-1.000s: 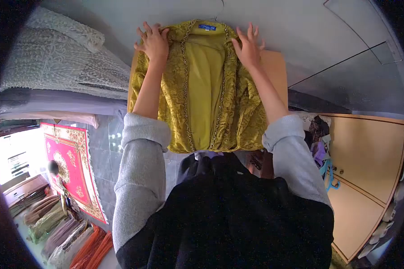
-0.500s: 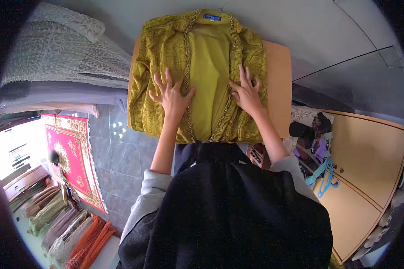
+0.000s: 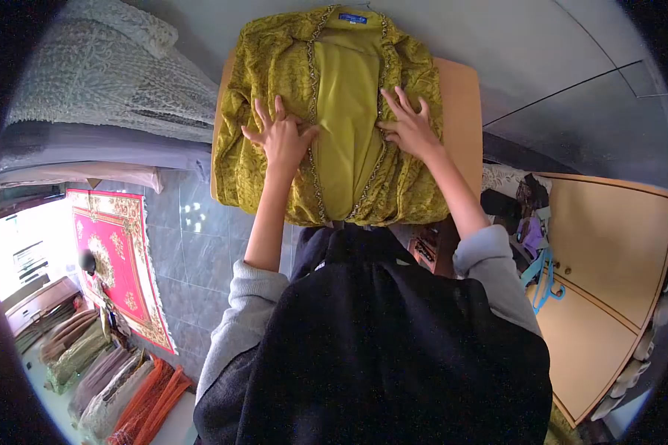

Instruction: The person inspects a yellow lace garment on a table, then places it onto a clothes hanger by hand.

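A mustard-green crushed-velvet jacket (image 3: 271, 74) with beaded trim along its front edges lies front up on a light wooden board (image 3: 460, 141). Its two front panels are parted, and the smooth lining (image 3: 345, 89) shows between them. A blue label (image 3: 352, 18) sits at the collar. My left hand (image 3: 282, 141) rests on the left panel with fingers spread, its thumb by the beaded edge. On the other panel lies my right hand (image 3: 414, 135), fingers apart, with thumb and forefinger at the trim.
White lace fabric (image 3: 89, 89) hangs at the left. A red patterned rug (image 3: 107, 252) covers part of the grey tiled floor (image 3: 200, 259). Several folded fabrics (image 3: 141, 400) lie lower left. At right stand a wooden cabinet (image 3: 608, 245), a blue hanger (image 3: 548, 293) and a jumbled pile (image 3: 523, 215).
Both hands have moved slightly up along the jacket, and the right thumb and forefinger are closer together at the trim. The jacket's lower hem has shifted and bunched a little.
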`<state>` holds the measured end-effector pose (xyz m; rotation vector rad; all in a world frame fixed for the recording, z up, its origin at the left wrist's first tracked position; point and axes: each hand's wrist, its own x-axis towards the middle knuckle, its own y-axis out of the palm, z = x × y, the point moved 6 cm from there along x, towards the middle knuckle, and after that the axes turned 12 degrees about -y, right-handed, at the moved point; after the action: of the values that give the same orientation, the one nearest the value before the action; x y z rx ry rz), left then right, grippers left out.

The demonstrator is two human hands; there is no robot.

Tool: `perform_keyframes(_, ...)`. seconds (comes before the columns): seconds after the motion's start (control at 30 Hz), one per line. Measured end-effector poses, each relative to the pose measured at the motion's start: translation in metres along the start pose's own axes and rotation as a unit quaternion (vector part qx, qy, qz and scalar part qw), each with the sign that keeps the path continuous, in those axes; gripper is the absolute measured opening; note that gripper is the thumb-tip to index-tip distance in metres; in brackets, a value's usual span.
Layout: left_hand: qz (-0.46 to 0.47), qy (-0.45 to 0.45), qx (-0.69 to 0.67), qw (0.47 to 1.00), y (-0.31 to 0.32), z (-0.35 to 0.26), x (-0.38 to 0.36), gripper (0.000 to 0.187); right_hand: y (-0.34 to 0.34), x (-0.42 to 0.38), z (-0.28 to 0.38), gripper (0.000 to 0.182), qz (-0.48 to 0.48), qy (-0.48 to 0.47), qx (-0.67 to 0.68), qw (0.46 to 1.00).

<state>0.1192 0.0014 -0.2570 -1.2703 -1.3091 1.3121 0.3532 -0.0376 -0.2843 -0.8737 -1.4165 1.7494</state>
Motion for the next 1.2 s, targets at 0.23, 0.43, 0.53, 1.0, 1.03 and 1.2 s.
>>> perform_keyframes(0.23,0.003,0.035,-0.017,0.999,0.002,-0.007,-0.003,0.03,0.001,0.009,-0.001,0.019,-0.005,-0.056,-0.039,0.998)
perform_keyframes(0.43,0.082,-0.014,-0.379,0.922,0.018,0.04,0.01,0.031,-0.022,-0.023,-0.007,0.011,-0.22,0.036,0.02,0.975)
perform_keyframes(0.53,0.032,0.056,-0.508,0.859,-0.013,0.048,0.006,0.031,-0.039,-0.038,-0.006,0.011,-0.359,0.031,0.187,0.914)
perform_keyframes(1.0,-0.047,0.176,-0.15,0.972,-0.007,-0.031,-0.005,0.034,-0.009,0.019,0.074,0.028,-0.22,0.174,-0.008,0.96)
perform_keyframes(1.03,-0.083,0.181,-0.188,0.962,-0.013,-0.019,-0.022,0.032,-0.015,-0.003,0.085,0.027,-0.321,0.155,-0.003,0.934)
perform_keyframes(1.2,-0.133,0.11,-0.288,0.942,0.002,0.048,-0.111,0.018,0.014,-0.097,0.15,0.016,-0.418,0.194,0.05,0.886)
